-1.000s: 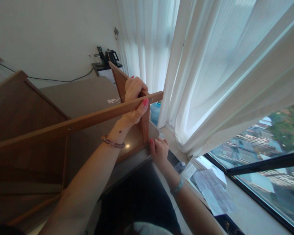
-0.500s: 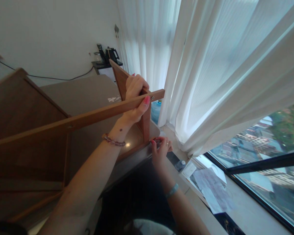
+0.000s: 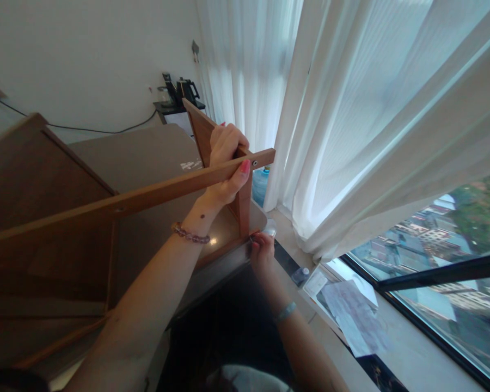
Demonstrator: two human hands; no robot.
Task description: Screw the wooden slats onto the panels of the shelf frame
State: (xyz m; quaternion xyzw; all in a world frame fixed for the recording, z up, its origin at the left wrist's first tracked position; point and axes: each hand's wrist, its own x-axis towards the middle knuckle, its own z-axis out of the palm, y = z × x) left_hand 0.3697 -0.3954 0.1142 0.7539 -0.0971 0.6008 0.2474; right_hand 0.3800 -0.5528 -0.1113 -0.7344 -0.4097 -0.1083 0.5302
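Observation:
A brown wooden furniture frame (image 3: 159,190) lies on the table, its long rail running from the left edge to a corner with a bolt head. My left hand (image 3: 228,158) is wrapped round that corner, thumb pressed on the rail and fingers over the side panel (image 3: 200,128). Lower down, my right hand (image 3: 263,251) is closed with fingertips pinched at the end of the bottom rail (image 3: 224,251). Whatever sits between those fingertips is too small and hidden to name.
Behind the frame is the table top (image 3: 139,155). A black kettle (image 3: 187,90) stands on a small cabinet at the back. White curtains (image 3: 330,109) hang on the right, with a blue water bottle (image 3: 260,185) beside them. Papers (image 3: 353,310) lie near the window.
My right hand has turned at the wrist and its fingers have curled in closer at the rail end. The left hand and the frame stay in place.

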